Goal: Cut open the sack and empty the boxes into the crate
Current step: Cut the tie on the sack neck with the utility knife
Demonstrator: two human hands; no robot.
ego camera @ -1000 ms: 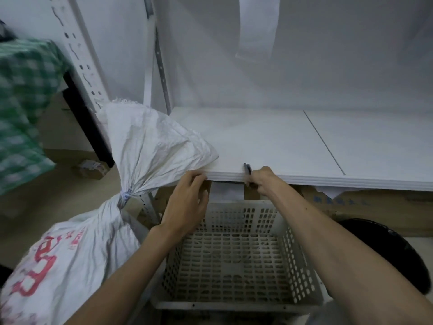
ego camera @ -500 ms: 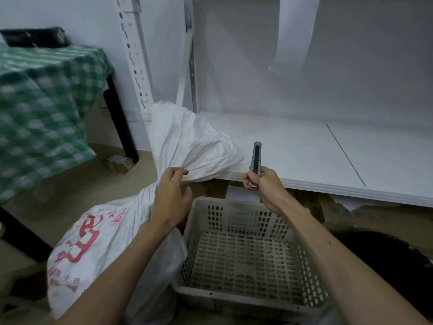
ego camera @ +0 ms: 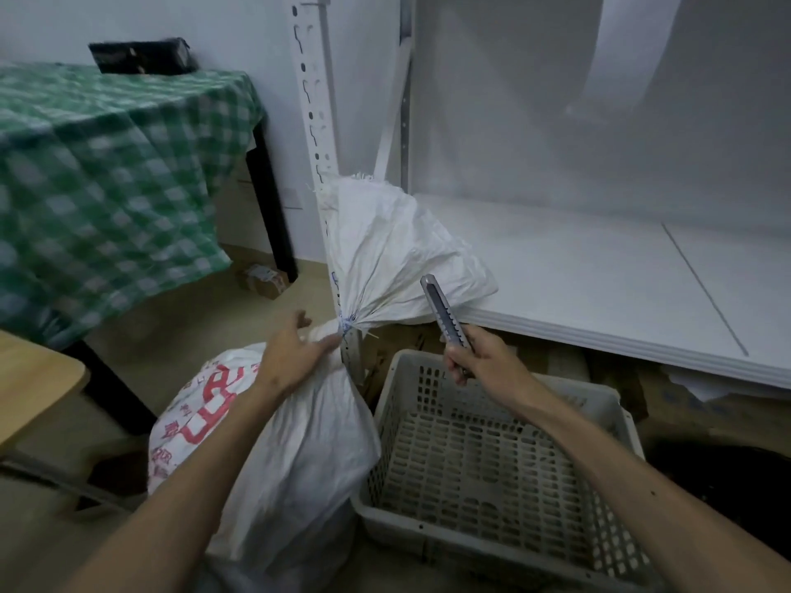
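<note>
The right hand (ego camera: 479,357), which a second ago reached to the shelf, now grips a utility knife (ego camera: 443,312). The left hand (ego camera: 295,357), fingers loose, steadies the tied sack (ego camera: 308,442) beside it. Cutting looks imminent; the crate (ego camera: 505,455) below waits.

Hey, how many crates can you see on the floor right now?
1. A grey perforated crate sits on the floor, below the white shelf and right of the tied sack. It holds nothing yet. Others may be out of view.

Left hand (ego camera: 295,357) rests loosely on the tied sack (ego camera: 299,442) just below its knot, right hand (ego camera: 481,363) wrapped round a box cutter (ego camera: 443,312) pointing up, over the empty crate (ego camera: 492,472) by the shelf (ego camera: 599,284) edge.
</note>
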